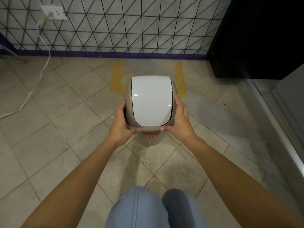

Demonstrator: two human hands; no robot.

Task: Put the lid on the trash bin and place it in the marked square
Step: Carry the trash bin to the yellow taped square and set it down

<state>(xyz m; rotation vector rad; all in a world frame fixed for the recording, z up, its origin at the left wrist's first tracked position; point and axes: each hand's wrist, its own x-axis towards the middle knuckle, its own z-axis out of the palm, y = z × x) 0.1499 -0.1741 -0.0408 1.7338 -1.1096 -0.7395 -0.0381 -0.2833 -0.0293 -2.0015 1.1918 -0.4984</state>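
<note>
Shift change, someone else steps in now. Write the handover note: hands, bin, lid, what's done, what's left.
Left hand and right hand: both grip the lid's rim, one on each side.
Lid sits on the trash bin.
Bin is near the yellow tape marks by the wall; whether it rests on the floor or fully inside the square cannot be told.
Left: confirm it sits inside the marks, then let go.

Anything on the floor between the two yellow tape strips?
Head view: only the trash bin with its lid shows between the tape strips; floor beyond is bare tile.

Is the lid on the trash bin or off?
On. The lid caps the trash bin, held between left hand and right hand.
</note>
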